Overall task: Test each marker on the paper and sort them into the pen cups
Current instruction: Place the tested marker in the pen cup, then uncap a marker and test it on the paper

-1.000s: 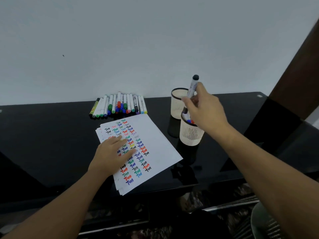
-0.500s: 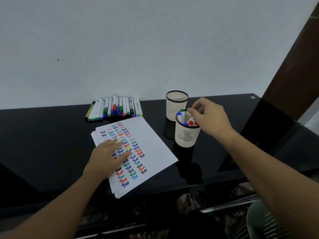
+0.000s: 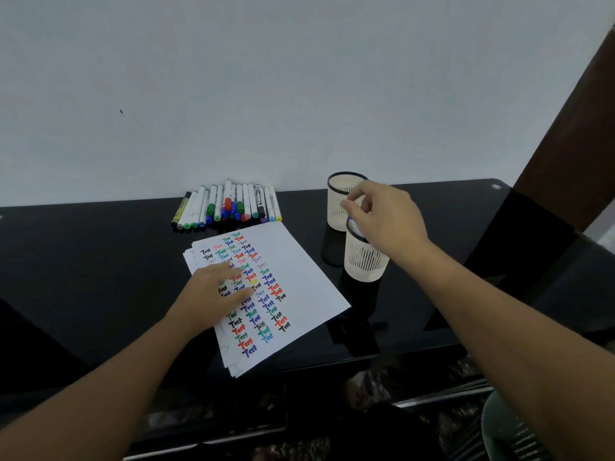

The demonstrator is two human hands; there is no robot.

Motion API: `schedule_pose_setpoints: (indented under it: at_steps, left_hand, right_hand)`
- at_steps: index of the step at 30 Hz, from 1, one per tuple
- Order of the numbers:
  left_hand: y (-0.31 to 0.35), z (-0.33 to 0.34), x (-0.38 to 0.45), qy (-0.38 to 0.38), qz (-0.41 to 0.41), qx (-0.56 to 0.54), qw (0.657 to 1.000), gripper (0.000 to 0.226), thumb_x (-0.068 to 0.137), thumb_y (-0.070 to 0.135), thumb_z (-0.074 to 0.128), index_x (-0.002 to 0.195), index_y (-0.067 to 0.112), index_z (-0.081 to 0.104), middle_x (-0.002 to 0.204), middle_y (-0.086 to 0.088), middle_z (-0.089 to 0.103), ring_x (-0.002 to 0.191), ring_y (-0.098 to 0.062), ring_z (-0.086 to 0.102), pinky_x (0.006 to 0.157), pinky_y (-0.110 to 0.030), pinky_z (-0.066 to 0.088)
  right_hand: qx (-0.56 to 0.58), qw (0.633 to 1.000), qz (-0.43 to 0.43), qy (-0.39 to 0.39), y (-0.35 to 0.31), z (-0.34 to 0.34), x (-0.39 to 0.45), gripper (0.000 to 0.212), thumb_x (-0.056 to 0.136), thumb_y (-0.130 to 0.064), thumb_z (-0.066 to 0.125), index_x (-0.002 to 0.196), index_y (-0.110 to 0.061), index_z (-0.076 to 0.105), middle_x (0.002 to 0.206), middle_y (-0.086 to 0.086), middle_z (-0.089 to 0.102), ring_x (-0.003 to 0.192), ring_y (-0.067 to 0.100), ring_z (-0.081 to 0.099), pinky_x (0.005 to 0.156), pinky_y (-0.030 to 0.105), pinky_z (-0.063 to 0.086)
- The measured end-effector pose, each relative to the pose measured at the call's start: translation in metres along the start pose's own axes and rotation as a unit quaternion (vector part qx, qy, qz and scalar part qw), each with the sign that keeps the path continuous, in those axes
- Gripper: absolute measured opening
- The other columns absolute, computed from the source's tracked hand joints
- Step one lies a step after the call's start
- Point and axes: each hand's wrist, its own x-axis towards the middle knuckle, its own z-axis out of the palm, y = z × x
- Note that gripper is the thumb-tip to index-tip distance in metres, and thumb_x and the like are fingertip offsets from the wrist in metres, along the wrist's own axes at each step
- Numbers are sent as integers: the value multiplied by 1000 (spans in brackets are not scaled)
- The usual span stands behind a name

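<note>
The left hand (image 3: pixel 218 292) lies flat, fingers straight, pressing the stack of paper (image 3: pixel 299 274) onto the glossy black desk (image 3: pixel 83 271); thin sheets likely slide there, so that weight matters. Beyond, the right hand (image 3: pixel 382 216) hovers over the near pen cup (image 3: pixel 364 261), fingers loosely curled, apparently empty. The far pen cup (image 3: pixel 339 197) stands just behind. The untested markers (image 3: pixel 229 206) lie against the wall: light, stiff, smooth barrels, best pinched mid-barrel.
</note>
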Motion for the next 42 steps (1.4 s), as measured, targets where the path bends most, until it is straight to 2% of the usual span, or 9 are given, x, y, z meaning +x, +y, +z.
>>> schedule_pose_setpoints:
  at_steps: [2,6,9,14,21,28,33,39,42]
  left_hand:
    - [-3,-7,1,2,0,45,999,84,80,81,55,150,37,46,163,3,34,151,-19,24,123,-47,21]
    - [-19,-16,3,-23,-21,156,987,104,74,99,25,160,43,12,171,-2,5,157,-24,1,125,-50,6]
    - [-29,-16,-1,-48,-27,174,983,108,70,102,8,160,44,2,171,-1,-5,157,-22,-6,126,-49,0]
    - [-30,-12,-3,-31,-26,165,985,100,76,99,11,160,46,6,171,2,-4,157,-17,-6,126,-45,-3]
    - [-32,-11,-1,-16,-24,149,988,99,75,99,13,159,48,11,171,5,0,156,-16,-4,126,-44,-4]
    - [-34,-11,-2,-9,-23,135,991,102,70,101,12,158,49,14,171,6,1,156,-15,-4,125,-42,-6]
    - [-32,-11,-1,-8,-23,135,991,103,69,102,10,158,50,13,170,7,1,156,-15,-4,125,-42,-6]
    - [-32,-11,0,-8,-25,139,990,103,69,102,9,158,51,13,170,8,1,156,-14,-5,125,-42,-6]
    - [-32,-11,-1,-8,-26,142,989,101,70,101,10,158,51,12,170,8,1,156,-14,-5,125,-41,-6]
  right_hand:
    - [14,1000,-26,-3,-17,9,2,17,102,-45,58,100,-30,67,72,-11,64,75,9,61,64,33,50]
    - [28,995,-92,-32,-44,44,5,17,103,-39,56,105,-27,68,85,-12,64,80,11,60,67,33,49]
    - [17,988,-115,-97,-47,86,12,20,104,-36,53,114,-27,67,97,-4,65,89,13,59,74,35,49]
    - [13,985,-38,-170,-27,154,35,29,106,-34,53,132,-28,63,116,3,64,95,19,63,85,38,56]
    - [-8,985,10,-172,-11,201,80,34,106,-31,50,139,-31,57,120,8,56,100,28,59,86,40,55]
    - [-58,983,-8,-172,-6,218,95,32,107,-32,47,136,-33,60,120,9,54,110,31,53,94,46,53]
    - [-65,989,3,-135,-3,218,95,20,105,-35,50,120,-28,61,110,5,49,106,30,52,90,48,54]
    - [-112,979,-16,-167,-3,218,98,33,107,-38,46,136,-30,58,126,8,52,117,29,48,90,42,47]
    - [-106,984,-15,-145,-4,218,97,26,106,-36,50,127,-26,61,121,8,53,111,28,51,87,42,51]
